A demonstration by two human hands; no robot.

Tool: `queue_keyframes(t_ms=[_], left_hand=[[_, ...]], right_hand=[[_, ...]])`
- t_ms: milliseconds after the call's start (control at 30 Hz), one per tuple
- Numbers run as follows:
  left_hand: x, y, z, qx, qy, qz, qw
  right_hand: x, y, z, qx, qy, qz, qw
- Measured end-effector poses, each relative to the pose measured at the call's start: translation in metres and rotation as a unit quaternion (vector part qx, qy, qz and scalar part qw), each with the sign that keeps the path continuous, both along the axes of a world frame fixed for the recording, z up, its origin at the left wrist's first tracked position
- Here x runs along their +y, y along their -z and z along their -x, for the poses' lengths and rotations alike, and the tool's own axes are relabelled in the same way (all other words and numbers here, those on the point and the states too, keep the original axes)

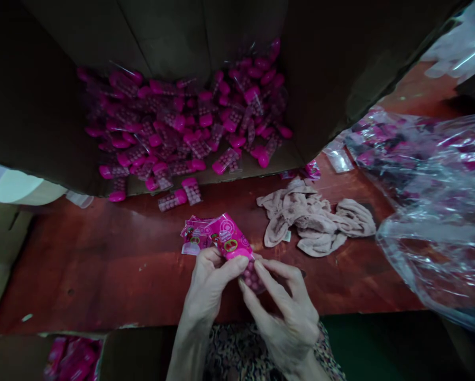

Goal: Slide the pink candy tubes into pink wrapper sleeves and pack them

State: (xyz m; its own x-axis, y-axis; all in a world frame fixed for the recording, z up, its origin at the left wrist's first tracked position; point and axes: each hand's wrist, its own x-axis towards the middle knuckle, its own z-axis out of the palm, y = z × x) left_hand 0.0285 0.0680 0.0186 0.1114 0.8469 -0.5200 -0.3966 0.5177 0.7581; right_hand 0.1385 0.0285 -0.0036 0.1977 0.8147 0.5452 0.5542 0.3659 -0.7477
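In front of me, both hands are closed on one small candy bottle [254,278], clear with pink balls inside. My left hand [211,278] pinches its cap end, where a pink printed wrapper [230,236] reaches up past the cap. I cannot tell how far the wrapper goes over the bottle. The fingers of my right hand [287,301] grip the clear lower part. Just beyond my left hand lie more flat printed wrappers [193,235]. Two loose candy bottles with pink caps [191,190] rest on the red table [122,264] at the box edge.
A large cardboard box [166,32] lies open toward me, heaped with pink-capped candy bottles [174,132]. A crumpled cloth [312,217] lies to the right. Beyond it sits a clear plastic bag [439,211] of pink items. Pink packets [73,360] fill a container at lower left.
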Motion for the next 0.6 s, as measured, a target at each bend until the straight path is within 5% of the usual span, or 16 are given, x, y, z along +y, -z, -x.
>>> queue_keyframes(t_ms=[100,300,600], left_hand=[[-0.003,0.001,0.000,-0.008,0.017,-0.002,1.000],[-0.015,-0.004,-0.020,-0.053,-0.098,0.023,0.994],[-0.017,-0.002,-0.021,-0.102,-0.110,0.017,0.988]], right_hand=[[-0.002,-0.001,0.001,-0.009,0.014,-0.001,1.000],[-0.005,-0.001,0.000,-0.023,0.030,0.025,0.999],[-0.001,-0.003,0.001,0.016,0.024,0.058,0.998]])
